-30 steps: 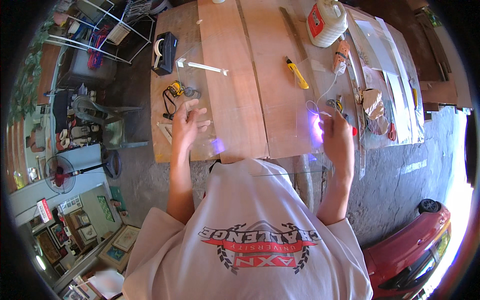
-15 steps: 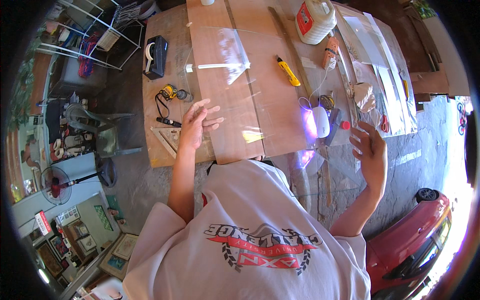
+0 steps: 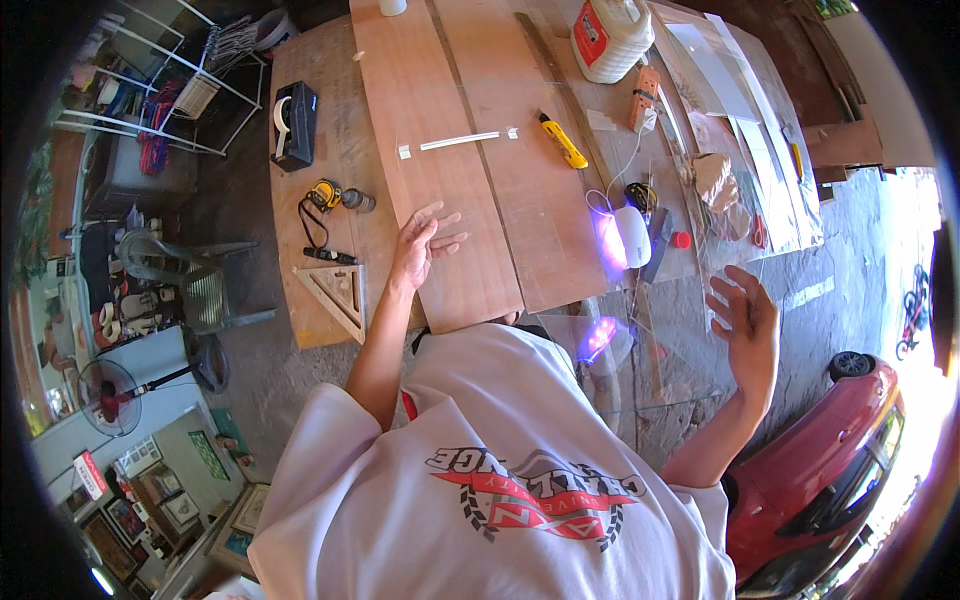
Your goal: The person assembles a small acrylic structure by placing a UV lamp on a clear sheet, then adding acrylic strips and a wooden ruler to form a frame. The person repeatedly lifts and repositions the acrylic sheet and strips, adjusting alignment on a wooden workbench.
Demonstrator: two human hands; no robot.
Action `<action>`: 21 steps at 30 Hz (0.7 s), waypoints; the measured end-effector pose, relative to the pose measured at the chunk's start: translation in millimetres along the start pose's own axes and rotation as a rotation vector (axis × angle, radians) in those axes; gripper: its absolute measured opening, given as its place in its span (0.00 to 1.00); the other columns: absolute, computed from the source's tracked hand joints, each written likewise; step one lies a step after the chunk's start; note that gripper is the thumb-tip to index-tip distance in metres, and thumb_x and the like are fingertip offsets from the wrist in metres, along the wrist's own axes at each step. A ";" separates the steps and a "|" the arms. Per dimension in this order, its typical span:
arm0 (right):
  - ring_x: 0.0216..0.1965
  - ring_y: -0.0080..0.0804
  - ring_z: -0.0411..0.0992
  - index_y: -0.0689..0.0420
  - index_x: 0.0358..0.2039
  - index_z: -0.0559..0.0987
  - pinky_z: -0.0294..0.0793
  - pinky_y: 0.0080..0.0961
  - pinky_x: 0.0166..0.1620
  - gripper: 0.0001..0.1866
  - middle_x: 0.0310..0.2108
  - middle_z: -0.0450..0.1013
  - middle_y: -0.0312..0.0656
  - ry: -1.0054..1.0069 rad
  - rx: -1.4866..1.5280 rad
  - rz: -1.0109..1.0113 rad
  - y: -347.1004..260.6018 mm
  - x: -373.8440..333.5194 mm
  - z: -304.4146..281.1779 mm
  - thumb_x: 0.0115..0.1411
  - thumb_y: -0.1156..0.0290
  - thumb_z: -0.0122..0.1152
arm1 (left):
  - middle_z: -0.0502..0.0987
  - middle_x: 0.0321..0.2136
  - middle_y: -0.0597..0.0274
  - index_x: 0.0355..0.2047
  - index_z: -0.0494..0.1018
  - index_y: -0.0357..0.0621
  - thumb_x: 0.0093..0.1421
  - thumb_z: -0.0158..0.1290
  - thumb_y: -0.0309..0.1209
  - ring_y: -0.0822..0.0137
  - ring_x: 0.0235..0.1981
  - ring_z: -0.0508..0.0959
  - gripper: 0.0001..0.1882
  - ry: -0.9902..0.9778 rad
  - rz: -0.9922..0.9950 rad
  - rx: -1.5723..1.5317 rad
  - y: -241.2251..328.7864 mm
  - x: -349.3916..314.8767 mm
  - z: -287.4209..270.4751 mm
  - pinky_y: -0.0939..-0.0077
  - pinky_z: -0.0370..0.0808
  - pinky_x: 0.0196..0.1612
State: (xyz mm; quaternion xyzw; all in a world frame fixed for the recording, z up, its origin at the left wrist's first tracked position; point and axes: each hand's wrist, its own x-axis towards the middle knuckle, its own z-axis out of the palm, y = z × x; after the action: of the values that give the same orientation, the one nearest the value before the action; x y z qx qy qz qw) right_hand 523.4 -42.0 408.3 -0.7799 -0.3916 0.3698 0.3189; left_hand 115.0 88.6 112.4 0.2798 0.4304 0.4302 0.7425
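Note:
My left hand (image 3: 423,248) is above the near left part of the wooden table (image 3: 465,270), fingers spread and nothing visible in them. My right hand (image 3: 745,322) hangs past the table's near right edge, fingers apart and slightly bent. A clear, glass-like sheet (image 3: 665,365) shows beside it, reaching over the edge; its full outline is hard to make out, and I cannot tell whether the fingers touch it. A white device (image 3: 632,238) glows purple between the hands. Farther back, a thin white strip (image 3: 460,141) lies between two small white squares.
A set square (image 3: 338,295), tape measure (image 3: 324,195) and black tape dispenser (image 3: 294,126) lie on the left. A yellow cutter (image 3: 564,140), plastic jug (image 3: 612,40), orange power strip (image 3: 645,97) and red cap (image 3: 681,240) are toward the right. A red car (image 3: 825,470) stands beyond.
The view has shifted slightly, moving the table leftward in the picture. The bright reflections over the white strip and near the table's front edge are gone. Both hands remain spread.

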 end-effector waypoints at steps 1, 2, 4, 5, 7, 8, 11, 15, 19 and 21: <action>0.50 0.42 0.77 0.59 0.58 0.70 0.77 0.30 0.45 0.18 0.49 0.77 0.50 0.001 -0.001 0.003 -0.6 -1.3 0.4 0.74 0.64 0.42 | 0.74 0.55 0.44 0.63 0.62 0.47 0.72 0.43 0.32 0.48 0.46 0.82 0.20 -0.017 0.005 -0.013 -3.3 2.1 -3.9 0.67 0.84 0.42; 0.50 0.42 0.77 0.59 0.58 0.70 0.77 0.31 0.45 0.18 0.49 0.77 0.50 0.008 -0.007 0.016 -1.4 -2.6 0.5 0.74 0.64 0.42 | 0.74 0.56 0.44 0.63 0.62 0.47 0.72 0.42 0.33 0.48 0.46 0.82 0.20 -0.024 0.002 -0.023 -6.6 3.9 -7.3 0.67 0.84 0.42; 0.50 0.42 0.77 0.59 0.58 0.70 0.77 0.31 0.45 0.19 0.49 0.77 0.50 0.012 -0.001 0.015 -3.3 -5.0 2.1 0.74 0.64 0.42 | 0.73 0.56 0.44 0.63 0.62 0.47 0.72 0.42 0.33 0.48 0.47 0.82 0.20 -0.041 0.000 -0.042 -12.4 6.8 -13.7 0.67 0.84 0.43; 0.50 0.42 0.77 0.59 0.59 0.70 0.77 0.31 0.45 0.19 0.49 0.77 0.50 0.015 0.001 0.018 -4.5 -5.8 3.2 0.74 0.64 0.42 | 0.73 0.56 0.44 0.63 0.62 0.47 0.72 0.42 0.33 0.48 0.47 0.81 0.20 -0.051 0.003 -0.050 -14.5 8.1 -16.8 0.67 0.84 0.43; 0.50 0.42 0.77 0.59 0.59 0.70 0.77 0.31 0.45 0.19 0.49 0.77 0.50 0.018 -0.023 0.014 -7.5 -7.6 5.3 0.74 0.64 0.42 | 0.73 0.57 0.44 0.64 0.61 0.48 0.73 0.42 0.33 0.48 0.48 0.81 0.20 -0.057 0.000 -0.055 -17.7 10.7 -21.8 0.66 0.84 0.43; 0.50 0.42 0.77 0.59 0.59 0.70 0.77 0.31 0.45 0.19 0.49 0.77 0.50 0.020 -0.038 0.011 -9.2 -8.3 6.8 0.74 0.64 0.42 | 0.73 0.57 0.44 0.64 0.61 0.48 0.73 0.42 0.33 0.48 0.48 0.81 0.20 -0.054 -0.007 -0.053 -18.8 12.1 -24.3 0.66 0.84 0.44; 0.50 0.42 0.77 0.59 0.59 0.70 0.77 0.32 0.45 0.19 0.48 0.77 0.50 0.024 -0.035 0.014 -13.6 -10.0 11.0 0.74 0.64 0.42 | 0.73 0.57 0.44 0.64 0.61 0.48 0.73 0.41 0.34 0.48 0.48 0.81 0.21 -0.045 -0.025 -0.051 -21.5 14.9 -29.3 0.66 0.84 0.44; 0.49 0.40 0.78 0.59 0.59 0.70 0.77 0.30 0.43 0.19 0.48 0.77 0.49 0.019 -0.035 0.003 -18.0 -10.7 15.6 0.74 0.64 0.42 | 0.72 0.58 0.44 0.64 0.60 0.49 0.72 0.42 0.33 0.48 0.48 0.81 0.21 -0.036 -0.050 -0.079 -24.7 16.9 -33.0 0.65 0.83 0.45; 0.48 0.38 0.78 0.59 0.58 0.70 0.76 0.28 0.41 0.19 0.48 0.77 0.48 0.008 -0.034 -0.009 -21.1 -8.4 19.6 0.74 0.64 0.43 | 0.76 0.52 0.48 0.58 0.64 0.46 0.71 0.46 0.33 0.51 0.46 0.82 0.17 0.031 -0.087 -0.002 -28.6 20.5 -37.9 0.68 0.83 0.42; 0.48 0.38 0.78 0.58 0.58 0.71 0.76 0.28 0.42 0.19 0.48 0.77 0.48 0.006 -0.027 -0.007 -22.3 -7.7 21.7 0.74 0.63 0.43 | 0.78 0.46 0.51 0.50 0.67 0.43 0.70 0.48 0.31 0.52 0.42 0.84 0.11 0.107 -0.121 0.108 -29.4 24.5 -43.3 0.69 0.83 0.38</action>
State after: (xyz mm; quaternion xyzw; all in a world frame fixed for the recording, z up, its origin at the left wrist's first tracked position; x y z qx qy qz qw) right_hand 493.9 -33.1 417.0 -0.7838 -0.3984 0.3609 0.3110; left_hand 95.0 98.2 59.0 0.2696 0.5080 0.3749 0.7271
